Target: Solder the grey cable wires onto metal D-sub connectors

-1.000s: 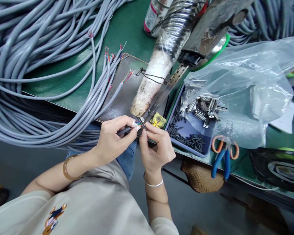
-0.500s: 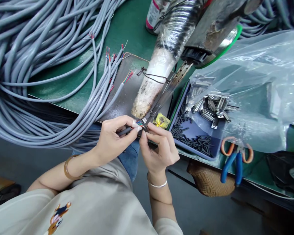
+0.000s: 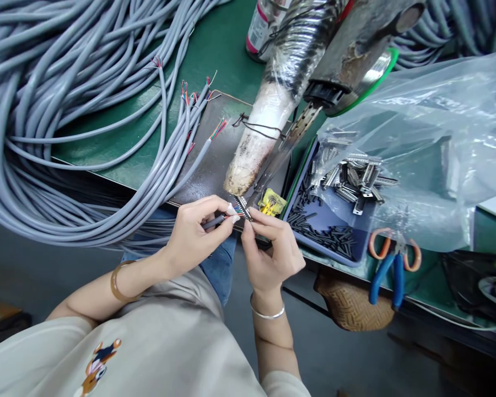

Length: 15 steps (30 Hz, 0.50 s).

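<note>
My left hand (image 3: 196, 231) is closed around the end of a grey cable (image 3: 214, 222), with white covers on its thumb and index fingertip. Thin coloured wires fan out from the cable and meet a metal multi-pin connector (image 3: 243, 209). My right hand (image 3: 273, 245) pinches the lower end of that connector between thumb and fingers. Just above the connector hangs the tip of a soldering iron (image 3: 293, 132), mounted at a slant. Whether it touches the pins I cannot tell. A plastic-wrapped hose (image 3: 256, 132) runs beside the iron, its blunt end close to my fingers.
Grey cables (image 3: 66, 82) lie in a large bundle on the left. To the right, a blue tray (image 3: 314, 242) holds black sleeves and loose connectors, partly under a plastic bag (image 3: 430, 121). Pliers (image 3: 391, 264) rest at the table edge; a yellow packet (image 3: 271, 203) lies near my right hand.
The connector has turned, so its row of pins shows more clearly under the iron. My right hand has shifted slightly downward and right; the left keeps its hold on the cable.
</note>
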{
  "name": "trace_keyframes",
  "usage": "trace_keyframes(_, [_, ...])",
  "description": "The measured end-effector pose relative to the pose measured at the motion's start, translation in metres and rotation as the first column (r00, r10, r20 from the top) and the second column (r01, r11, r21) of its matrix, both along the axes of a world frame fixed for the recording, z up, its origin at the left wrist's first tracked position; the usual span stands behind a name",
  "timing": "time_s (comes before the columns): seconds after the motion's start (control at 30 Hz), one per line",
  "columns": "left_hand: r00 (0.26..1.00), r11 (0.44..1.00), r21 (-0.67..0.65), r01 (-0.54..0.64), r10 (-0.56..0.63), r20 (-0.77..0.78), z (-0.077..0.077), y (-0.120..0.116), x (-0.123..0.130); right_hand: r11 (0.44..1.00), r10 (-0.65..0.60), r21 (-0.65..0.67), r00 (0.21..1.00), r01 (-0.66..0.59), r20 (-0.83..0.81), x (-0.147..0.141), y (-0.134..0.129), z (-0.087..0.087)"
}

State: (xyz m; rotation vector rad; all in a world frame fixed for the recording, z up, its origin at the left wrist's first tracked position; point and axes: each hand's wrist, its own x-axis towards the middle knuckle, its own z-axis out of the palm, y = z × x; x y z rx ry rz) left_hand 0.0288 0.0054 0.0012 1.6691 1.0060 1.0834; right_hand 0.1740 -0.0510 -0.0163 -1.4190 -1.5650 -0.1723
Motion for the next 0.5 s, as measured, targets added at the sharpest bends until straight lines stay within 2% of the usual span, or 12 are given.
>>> trace_keyframes(0.2, [0.999,0.999,0.011,-0.037,0.037,0.029,0.0002,0.0039,0.0031,1.0,-0.003,-0.026,0.996,0.001,-0.091,-0.0018,0.009,0.0047])
trace_keyframes(0.3, [0.998,0.999,0.017,-0.036,0.035,0.059,0.0024,0.0049,0.0029,1.0,-0.009,-0.019,0.997,0.007,-0.082,-0.0021,0.0103,0.0074])
trace_keyframes(0.5, [0.998,0.997,-0.074,-0.033,0.036,0.043,0.001,0.0033,0.002,1.0,0.006,0.014,1.0,-0.006,0.016,-0.002,0.0076,0.0038])
